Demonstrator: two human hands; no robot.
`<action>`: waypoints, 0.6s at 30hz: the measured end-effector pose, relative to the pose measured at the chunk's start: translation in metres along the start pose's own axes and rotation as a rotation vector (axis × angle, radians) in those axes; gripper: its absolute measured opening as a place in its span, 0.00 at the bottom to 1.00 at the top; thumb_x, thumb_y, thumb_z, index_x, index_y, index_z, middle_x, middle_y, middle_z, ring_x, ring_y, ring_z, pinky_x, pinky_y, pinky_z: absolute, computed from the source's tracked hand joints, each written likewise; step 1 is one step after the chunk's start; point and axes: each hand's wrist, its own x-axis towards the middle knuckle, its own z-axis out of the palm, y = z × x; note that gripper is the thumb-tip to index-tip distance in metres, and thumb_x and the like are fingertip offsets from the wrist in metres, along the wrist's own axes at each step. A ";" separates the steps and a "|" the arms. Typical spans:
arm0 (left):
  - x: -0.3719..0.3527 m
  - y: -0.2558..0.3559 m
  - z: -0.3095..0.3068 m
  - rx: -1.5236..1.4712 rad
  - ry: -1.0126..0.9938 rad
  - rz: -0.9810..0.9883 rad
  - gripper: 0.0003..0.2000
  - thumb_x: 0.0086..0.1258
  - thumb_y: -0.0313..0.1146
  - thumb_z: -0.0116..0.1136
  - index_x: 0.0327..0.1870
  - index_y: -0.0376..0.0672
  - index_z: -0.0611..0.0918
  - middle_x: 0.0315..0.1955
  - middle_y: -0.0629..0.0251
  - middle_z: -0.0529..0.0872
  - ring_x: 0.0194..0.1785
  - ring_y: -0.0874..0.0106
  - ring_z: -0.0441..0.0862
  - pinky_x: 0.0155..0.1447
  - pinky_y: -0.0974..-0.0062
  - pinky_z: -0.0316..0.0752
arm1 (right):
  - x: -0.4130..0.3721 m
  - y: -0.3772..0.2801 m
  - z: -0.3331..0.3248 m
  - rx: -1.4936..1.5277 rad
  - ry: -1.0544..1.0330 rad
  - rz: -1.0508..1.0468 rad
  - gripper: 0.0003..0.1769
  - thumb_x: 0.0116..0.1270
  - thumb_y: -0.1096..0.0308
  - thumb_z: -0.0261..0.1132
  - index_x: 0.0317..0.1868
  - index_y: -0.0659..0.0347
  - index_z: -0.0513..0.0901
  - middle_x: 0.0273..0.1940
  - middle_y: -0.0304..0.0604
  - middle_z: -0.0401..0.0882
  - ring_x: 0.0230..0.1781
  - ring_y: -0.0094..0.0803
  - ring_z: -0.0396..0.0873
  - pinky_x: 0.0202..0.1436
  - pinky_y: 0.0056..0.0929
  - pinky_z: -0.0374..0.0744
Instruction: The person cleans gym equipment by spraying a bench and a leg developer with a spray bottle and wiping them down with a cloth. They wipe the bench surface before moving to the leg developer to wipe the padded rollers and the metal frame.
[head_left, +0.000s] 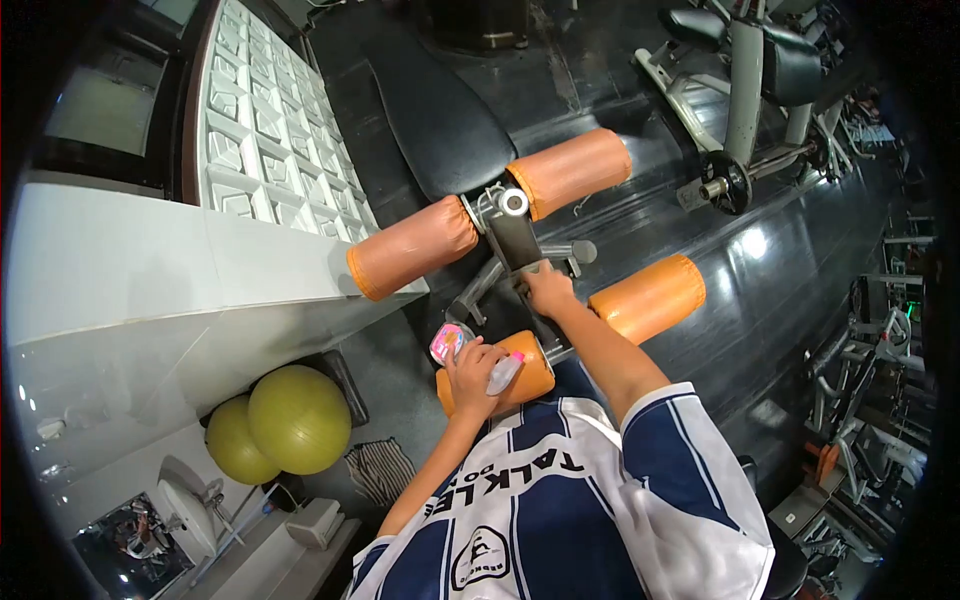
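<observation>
My left hand (473,377) is closed around a clear spray bottle with pink parts (503,373); a pink piece (450,342) shows just past the fingers. This hand rests over the near orange foam roller (528,385). My right hand (548,290) reaches forward and presses on the grey metal frame (515,240) of a gym bench, between the rollers. Whether a cloth lies under its fingers I cannot tell. Three more orange rollers sit around the frame: left (410,245), upper right (570,170) and right (648,297).
The black bench pad (440,110) stretches away beyond the frame. Two yellow-green exercise balls (298,418) lie at the left beside a white ledge (150,270). A weight machine (742,100) stands at the upper right on a dark glossy floor. A striped cloth (380,470) lies near the balls.
</observation>
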 end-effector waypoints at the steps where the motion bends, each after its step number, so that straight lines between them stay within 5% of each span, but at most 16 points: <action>1: 0.001 0.000 0.001 -0.009 0.005 -0.001 0.13 0.56 0.43 0.71 0.40 0.53 0.86 0.41 0.70 0.84 0.60 0.62 0.77 0.70 0.53 0.56 | 0.000 0.001 -0.002 -0.002 -0.115 0.041 0.22 0.64 0.65 0.62 0.60 0.42 0.79 0.66 0.48 0.67 0.56 0.54 0.79 0.56 0.45 0.80; 3: -0.002 -0.002 0.002 -0.015 0.008 -0.011 0.13 0.56 0.44 0.71 0.40 0.53 0.86 0.41 0.69 0.84 0.60 0.62 0.77 0.70 0.53 0.56 | 0.005 0.003 0.000 -0.004 -0.239 0.078 0.22 0.63 0.63 0.62 0.60 0.45 0.79 0.69 0.51 0.66 0.57 0.55 0.79 0.57 0.45 0.80; 5: -0.003 -0.003 0.004 -0.010 0.012 -0.005 0.13 0.56 0.44 0.71 0.40 0.52 0.86 0.41 0.69 0.85 0.60 0.61 0.77 0.71 0.53 0.55 | 0.016 0.012 -0.004 0.265 -0.219 -0.067 0.23 0.61 0.65 0.66 0.58 0.52 0.79 0.51 0.53 0.76 0.56 0.53 0.79 0.57 0.45 0.79; 6: -0.003 -0.004 0.004 -0.011 0.008 -0.004 0.13 0.56 0.44 0.71 0.40 0.52 0.86 0.41 0.69 0.85 0.60 0.61 0.77 0.71 0.53 0.55 | 0.016 0.013 -0.007 0.268 -0.219 -0.063 0.23 0.61 0.65 0.66 0.58 0.52 0.79 0.51 0.53 0.76 0.56 0.53 0.79 0.57 0.45 0.79; 8: -0.005 -0.006 0.006 -0.020 0.020 -0.001 0.13 0.57 0.44 0.71 0.40 0.51 0.86 0.41 0.68 0.85 0.60 0.61 0.77 0.71 0.52 0.55 | 0.013 0.013 -0.021 0.569 0.256 -0.058 0.21 0.65 0.62 0.62 0.57 0.57 0.78 0.51 0.54 0.78 0.55 0.54 0.78 0.58 0.45 0.77; 11: -0.004 -0.006 0.005 0.006 0.022 0.011 0.13 0.56 0.45 0.71 0.39 0.51 0.86 0.41 0.68 0.84 0.60 0.61 0.77 0.71 0.53 0.55 | 0.008 -0.010 -0.061 0.613 0.629 -0.104 0.17 0.67 0.66 0.60 0.56 0.55 0.74 0.49 0.53 0.75 0.50 0.57 0.77 0.52 0.50 0.77; 18: -0.001 0.003 0.000 -0.036 0.016 -0.052 0.13 0.55 0.43 0.72 0.39 0.54 0.85 0.43 0.66 0.83 0.59 0.60 0.78 0.69 0.53 0.57 | 0.019 -0.019 -0.036 0.246 0.299 -0.201 0.19 0.61 0.69 0.65 0.53 0.47 0.76 0.51 0.47 0.71 0.51 0.51 0.79 0.50 0.48 0.81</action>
